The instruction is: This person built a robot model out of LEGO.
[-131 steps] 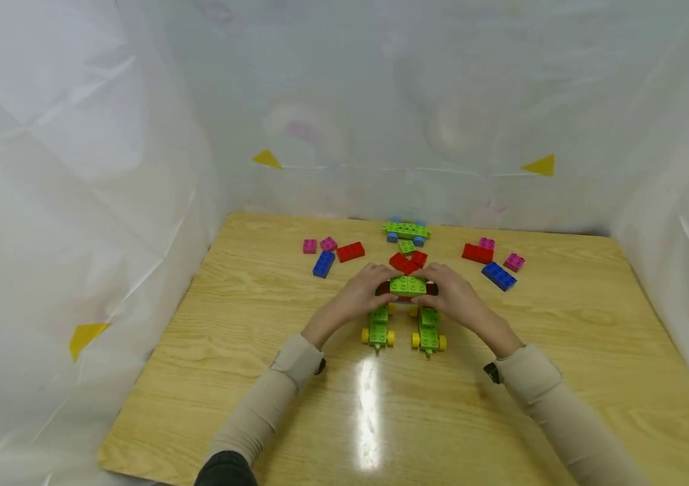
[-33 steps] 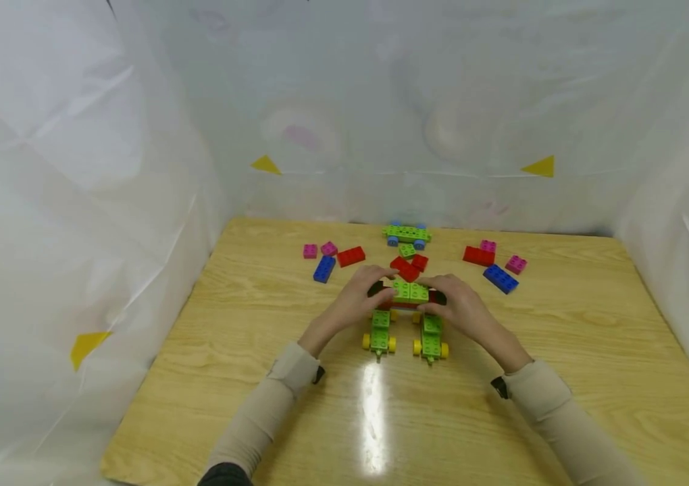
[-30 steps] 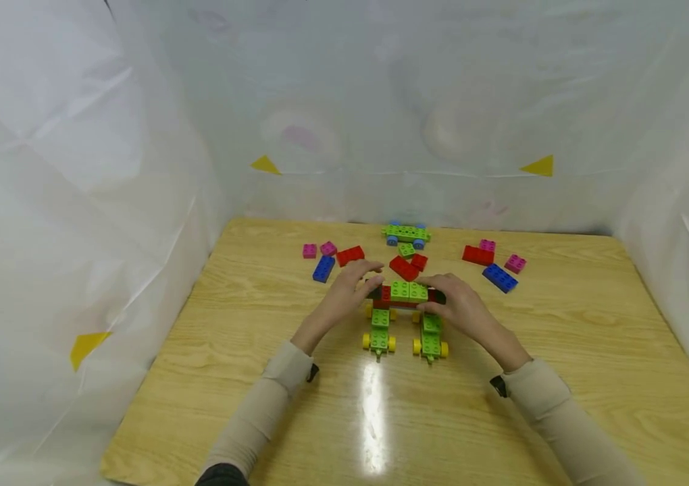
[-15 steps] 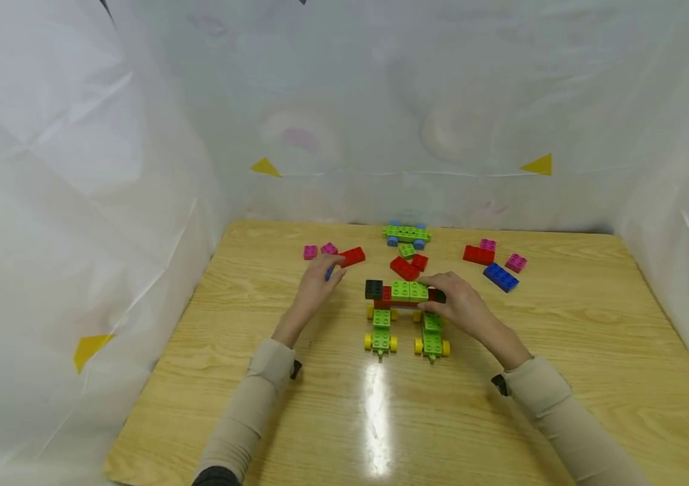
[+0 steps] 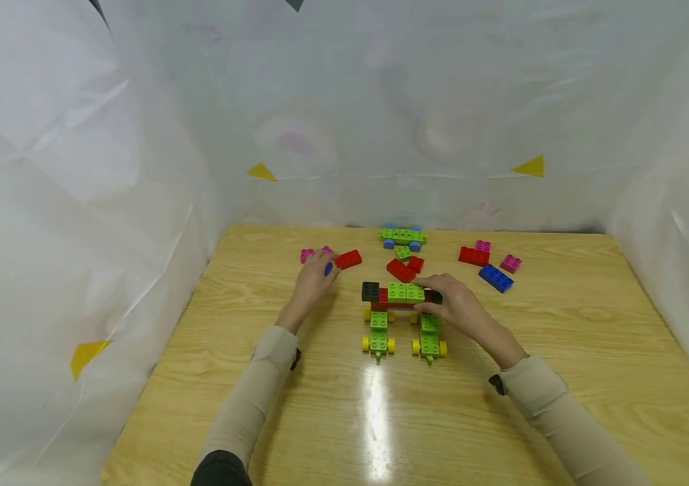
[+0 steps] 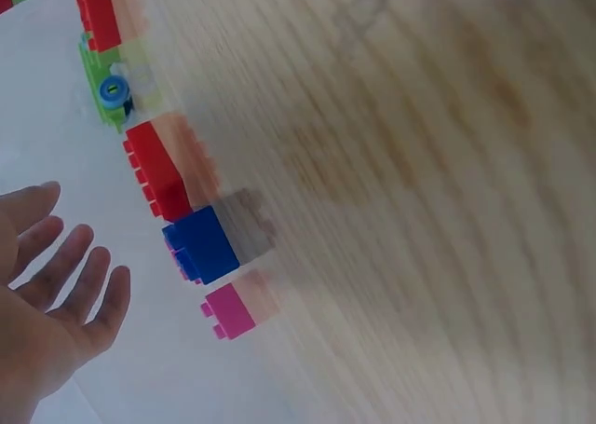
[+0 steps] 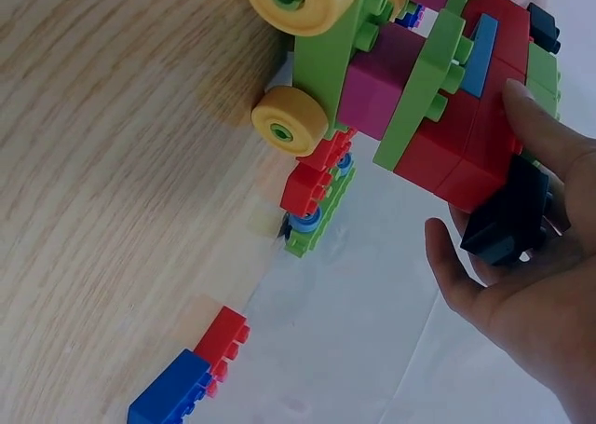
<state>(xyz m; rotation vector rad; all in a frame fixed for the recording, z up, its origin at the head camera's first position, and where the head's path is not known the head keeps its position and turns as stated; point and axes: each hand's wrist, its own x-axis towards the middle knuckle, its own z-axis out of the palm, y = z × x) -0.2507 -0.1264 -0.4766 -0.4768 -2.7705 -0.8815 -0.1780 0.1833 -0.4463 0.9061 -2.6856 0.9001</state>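
Observation:
My left hand point(image 5: 310, 282) hovers over a blue toy brick point(image 6: 207, 244), mostly covered in the head view. In the left wrist view its fingers are spread and loosely bent, apart from that brick. With my right hand point(image 5: 461, 304) I grip the right end of a toy-brick build point(image 5: 406, 291), thumb on a red brick point(image 7: 456, 140) and fingers around a black end brick point(image 7: 507, 214). Two green wheeled bases point(image 5: 378, 339) with yellow wheels carry this build. A second black brick point(image 5: 371, 291) tops its left end, and light green bricks line the middle.
Beyond the build lie red bricks point(image 5: 401, 270), a small green brick point(image 5: 403, 253) and a green base with blue wheels point(image 5: 402, 237). Red, pink and blue bricks point(image 5: 496, 277) lie at right. At left are pink bricks point(image 5: 307, 255) and a red brick point(image 5: 348, 259).
My left hand has let go of the build's left end and moved left to the blue brick, uncovering the black brick there. The right hand has kept its grip.

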